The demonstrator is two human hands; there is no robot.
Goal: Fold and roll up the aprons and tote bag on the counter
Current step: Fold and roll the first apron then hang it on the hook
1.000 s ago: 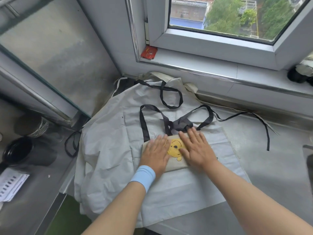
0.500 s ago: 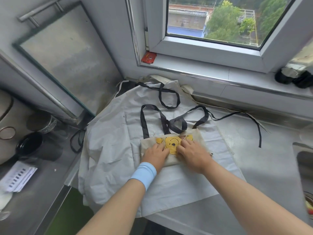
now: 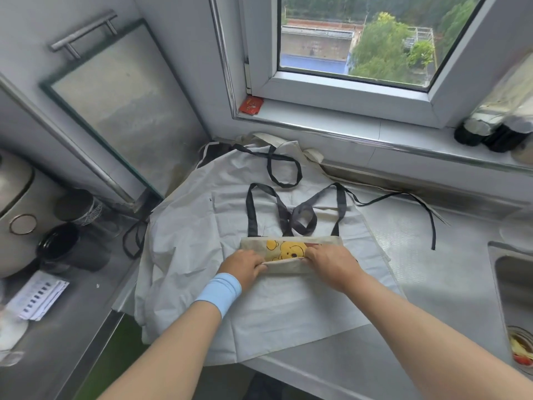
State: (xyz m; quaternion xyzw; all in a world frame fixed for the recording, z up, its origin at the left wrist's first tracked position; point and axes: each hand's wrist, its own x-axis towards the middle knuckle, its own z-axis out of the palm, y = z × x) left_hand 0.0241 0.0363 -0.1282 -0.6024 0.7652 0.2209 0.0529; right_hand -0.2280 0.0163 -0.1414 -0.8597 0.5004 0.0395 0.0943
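A beige tote bag (image 3: 291,249) with a yellow bear print and dark straps (image 3: 294,215) lies folded small on top of a pale grey apron (image 3: 184,243) spread over the counter. My left hand (image 3: 245,268), with a light blue wristband, pinches the bag's near edge at its left end. My right hand (image 3: 328,262) grips the same edge at its right end. That near edge is lifted and curled over toward the window. Another apron's black ties (image 3: 284,168) and cream straps (image 3: 274,138) lie behind, by the windowsill.
A sink (image 3: 513,287) is set into the counter at the right, with a jar (image 3: 522,350) at its near end. Dark bottles (image 3: 490,131) stand on the windowsill. Left of the aprons sit a black cup (image 3: 57,246), a rice cooker (image 3: 14,209) and papers (image 3: 37,295).
Both hands slid back from lying flat on the tote bag to its near edge, closed on it and curled it up. The camera view tilted upward.
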